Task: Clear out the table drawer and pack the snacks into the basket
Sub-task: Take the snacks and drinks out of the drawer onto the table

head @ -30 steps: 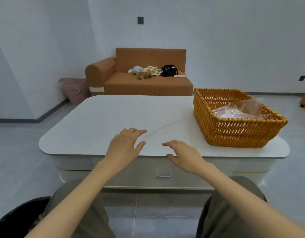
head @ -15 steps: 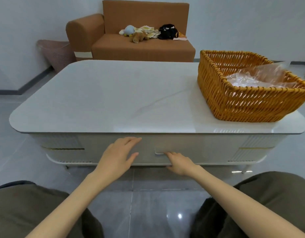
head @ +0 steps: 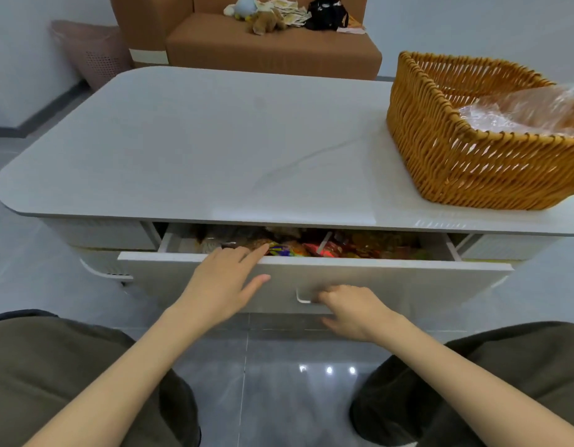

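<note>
The white table's drawer (head: 392, 282) stands partly pulled out below the tabletop (head: 214, 150). Several colourful snack packets (head: 314, 246) lie inside it, mostly hidden under the tabletop's edge. My right hand (head: 350, 306) has its fingers curled round the drawer handle (head: 303, 298). My left hand (head: 226, 279) lies flat with straight fingers over the drawer's front edge, fingertips at the snacks. An orange wicker basket (head: 466, 162) lined with clear plastic stands on the table's right end.
A brown sofa (head: 263, 46) with soft toys and a black bag stands behind the table. A pink laundry basket (head: 95, 53) sits by the left wall. My knees flank grey floor tiles in front of the drawer.
My hands dropped from the tabletop to the drawer front. The right hand took the handle and pulled the drawer out, exposing the snacks. The left hand rose to the drawer's top edge.
</note>
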The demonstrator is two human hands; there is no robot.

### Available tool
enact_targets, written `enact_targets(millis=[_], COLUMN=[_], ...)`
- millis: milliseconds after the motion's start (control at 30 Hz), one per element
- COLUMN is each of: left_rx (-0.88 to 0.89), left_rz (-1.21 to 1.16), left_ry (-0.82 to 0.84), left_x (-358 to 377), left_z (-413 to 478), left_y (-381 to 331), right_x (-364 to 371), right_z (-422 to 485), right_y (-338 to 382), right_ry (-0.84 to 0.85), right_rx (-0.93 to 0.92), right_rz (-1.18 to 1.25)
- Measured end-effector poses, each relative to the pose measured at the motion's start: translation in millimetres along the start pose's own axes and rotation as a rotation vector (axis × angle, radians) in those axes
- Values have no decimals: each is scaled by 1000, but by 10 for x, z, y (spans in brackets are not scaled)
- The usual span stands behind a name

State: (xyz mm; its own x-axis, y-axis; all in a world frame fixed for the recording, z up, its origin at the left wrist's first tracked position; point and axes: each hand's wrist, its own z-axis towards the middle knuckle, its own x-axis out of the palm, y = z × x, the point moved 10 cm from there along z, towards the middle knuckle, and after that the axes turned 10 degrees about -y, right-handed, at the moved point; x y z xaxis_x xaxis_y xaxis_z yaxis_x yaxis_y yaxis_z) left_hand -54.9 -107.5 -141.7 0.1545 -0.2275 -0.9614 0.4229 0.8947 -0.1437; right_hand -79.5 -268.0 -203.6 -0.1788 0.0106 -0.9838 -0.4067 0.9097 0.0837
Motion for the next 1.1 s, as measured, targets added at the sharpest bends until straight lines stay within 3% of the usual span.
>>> enact_targets(millis=[200,400,567,667,800,933,1100], left_rx=[-59,-123,-245,-176,29,85,203], left_rz=[42,-7,-141,-111,-45,103,118], left_ry=[50,143,230,205,496,543,372], left_x=[-61,34,247,327,788,1029,909], left_z=[4,-36,-120,-26,-87,-172,7], left_y=[-41,-54,181,195,136,230,88], right_x=[-938,-585,-361,-166,262,473,278], right_z=[-275,-206,-9,155,302,309,351], right_y=[331,59,109,222,283,205,213], right_ry=[-622,-402,-147,4,192,262,121], right_rx=[-166,26,-45,-78,-18,41,11], right_rz=[141,160,239,312,316,346,333])
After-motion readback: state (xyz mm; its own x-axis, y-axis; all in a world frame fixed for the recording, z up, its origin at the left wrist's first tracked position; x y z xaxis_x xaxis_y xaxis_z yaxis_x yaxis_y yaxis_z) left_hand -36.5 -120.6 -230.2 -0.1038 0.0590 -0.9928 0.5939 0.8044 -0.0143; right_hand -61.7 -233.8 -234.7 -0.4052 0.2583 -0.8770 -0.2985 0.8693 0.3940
